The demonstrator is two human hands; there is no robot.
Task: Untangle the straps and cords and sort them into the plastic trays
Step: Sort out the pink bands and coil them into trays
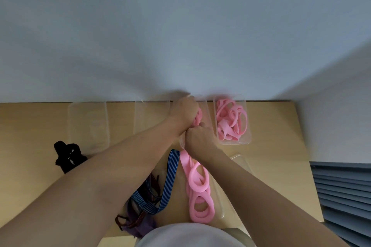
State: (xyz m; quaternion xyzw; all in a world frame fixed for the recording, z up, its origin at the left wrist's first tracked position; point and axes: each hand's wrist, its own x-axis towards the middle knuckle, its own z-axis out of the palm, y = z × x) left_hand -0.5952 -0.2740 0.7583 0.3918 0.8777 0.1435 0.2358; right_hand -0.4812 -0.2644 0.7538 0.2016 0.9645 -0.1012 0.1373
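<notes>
My left hand (183,112) grips a bunch of a pink looped strap (198,184) over a clear tray (206,106) at the table's far edge. Just below it, my right hand (197,138) grips the same strap. The rest of the strap hangs down toward me in several rings and lies on a clear tray lid (239,162). A blue striped strap (170,178) lies left of it, running into a tangle of dark red and purple cords (138,212) near my body. A black strap bundle (67,155) sits at the left.
At the back right, a clear tray (248,138) holds several pink straps (230,120). Two more clear trays (88,122) (140,118) stand along the wall. The wooden table (30,136) ends at the right beside grey slats (341,186).
</notes>
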